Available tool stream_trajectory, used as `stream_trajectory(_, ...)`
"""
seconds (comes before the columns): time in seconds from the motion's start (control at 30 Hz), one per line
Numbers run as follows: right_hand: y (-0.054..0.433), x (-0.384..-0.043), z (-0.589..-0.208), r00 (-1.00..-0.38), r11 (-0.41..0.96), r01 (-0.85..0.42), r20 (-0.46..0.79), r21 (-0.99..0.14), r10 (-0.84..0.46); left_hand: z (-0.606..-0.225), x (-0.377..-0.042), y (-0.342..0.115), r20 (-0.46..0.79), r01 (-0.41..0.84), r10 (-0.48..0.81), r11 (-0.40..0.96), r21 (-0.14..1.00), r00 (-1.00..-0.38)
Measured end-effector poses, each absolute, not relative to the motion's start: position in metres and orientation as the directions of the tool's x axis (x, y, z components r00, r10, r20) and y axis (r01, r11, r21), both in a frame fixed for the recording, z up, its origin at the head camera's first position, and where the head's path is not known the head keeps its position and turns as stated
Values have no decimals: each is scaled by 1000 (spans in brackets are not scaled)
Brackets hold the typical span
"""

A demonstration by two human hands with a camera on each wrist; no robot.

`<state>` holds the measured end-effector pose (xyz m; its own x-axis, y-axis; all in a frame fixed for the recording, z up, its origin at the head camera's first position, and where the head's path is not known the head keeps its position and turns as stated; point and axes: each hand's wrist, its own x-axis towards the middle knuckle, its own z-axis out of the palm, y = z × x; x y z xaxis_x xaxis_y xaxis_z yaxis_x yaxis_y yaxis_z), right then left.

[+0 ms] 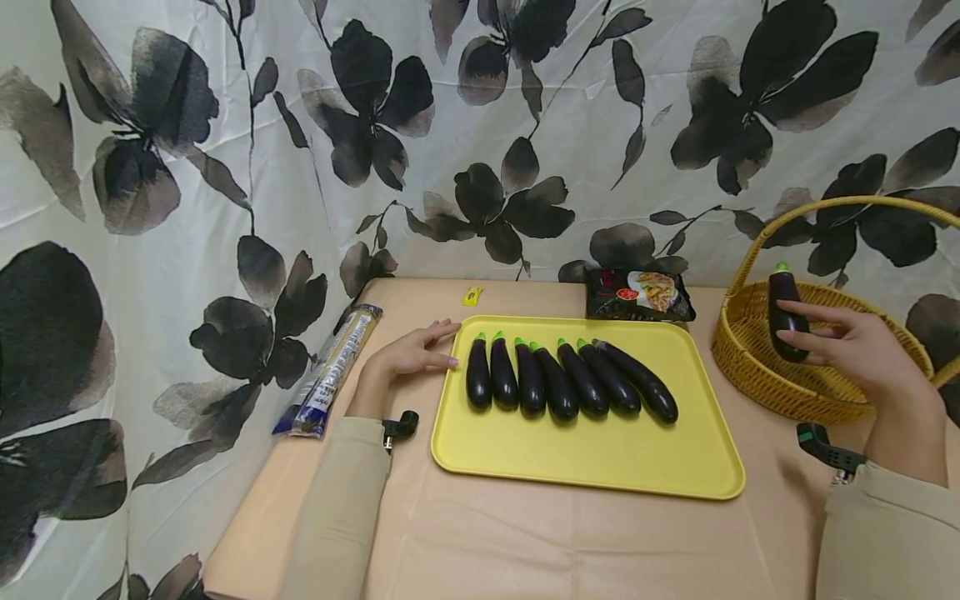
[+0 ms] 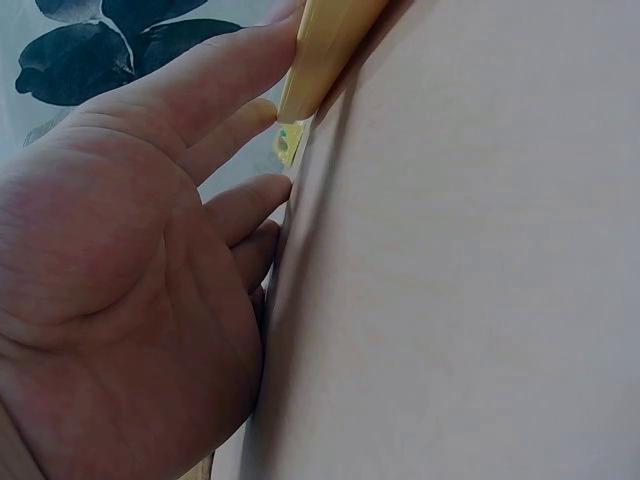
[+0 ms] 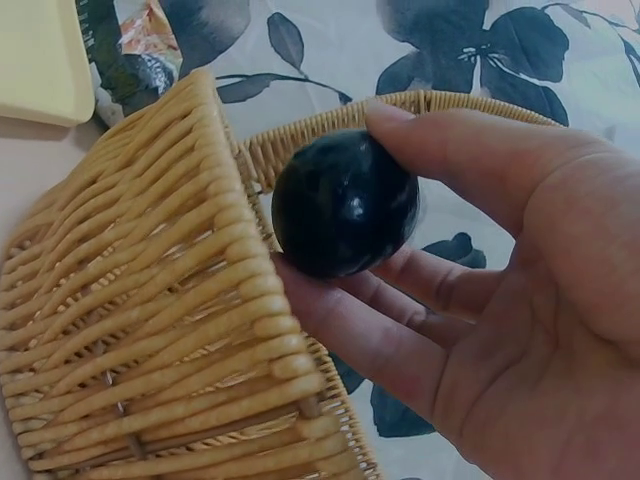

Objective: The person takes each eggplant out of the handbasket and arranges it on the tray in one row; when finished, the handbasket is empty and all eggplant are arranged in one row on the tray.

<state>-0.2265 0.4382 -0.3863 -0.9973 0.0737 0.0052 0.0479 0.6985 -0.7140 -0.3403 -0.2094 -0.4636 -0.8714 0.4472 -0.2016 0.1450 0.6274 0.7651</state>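
Observation:
My right hand [image 1: 862, 346] pinches a dark purple eggplant [image 1: 784, 312] between thumb and fingers, over the wicker basket [image 1: 780, 396]. In the right wrist view the rounded end of that eggplant [image 3: 345, 205] faces the camera, above the basket's woven rim [image 3: 240, 220]. The left hand [image 1: 412, 352] touches the left edge of a yellow tray [image 1: 585, 467], its fingers extended. In the left wrist view, the left thumb and a finger meet the tray's edge [image 2: 325, 50]. Several eggplants [image 1: 558, 387] lie side by side on the tray, green stems toward the back.
A long printed plastic package [image 1: 330, 371] lies left of the left arm. Behind the tray are a black food packet [image 1: 637, 294] and a small yellow sachet [image 1: 472, 296]. The basket's tall handle [image 1: 780, 225] arches above it. A floral curtain [image 1: 480, 125] hangs behind the table.

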Motion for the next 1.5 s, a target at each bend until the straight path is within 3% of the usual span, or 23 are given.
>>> stream_trajectory(0.67,426,-221,-377,-993,663,-118,87,-739,-79,-462,-340,-210,-193,163,464,622,766,-864)
stream_trajectory(1.3,404,-233,-371,-961,613,-216,54,-760,-271,-460,-340,-207,-202,149,461,618,772,-864)
stream_trajectory(1.5,400,-242,-372,-923,585,-253,13,-770,-383,-460,-341,-204,-212,132,450,619,774,-868)
